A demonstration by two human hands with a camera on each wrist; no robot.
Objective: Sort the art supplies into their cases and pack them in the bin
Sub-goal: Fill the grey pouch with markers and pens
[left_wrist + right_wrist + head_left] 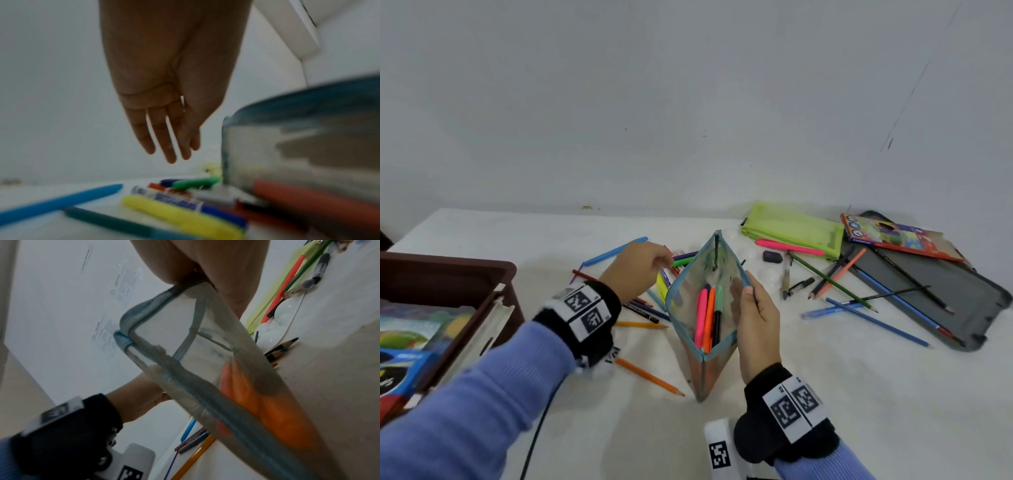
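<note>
Standing mouth-up at the head view's centre, the clear pouch (pixel 705 308) runs its long axis toward the wall, markers (pixel 708 317) inside pointing likewise. Right hand (pixel 755 320) fingers pinch its right rim; left hand (pixel 641 270) hovers, fingers straight, over loose pens (pixel 180 212) on the surface (pixel 825 394).

wall (pixel 688 102): plain pale grey, scuffed | table (pixel 825 394): white top | light: soft, even
</note>
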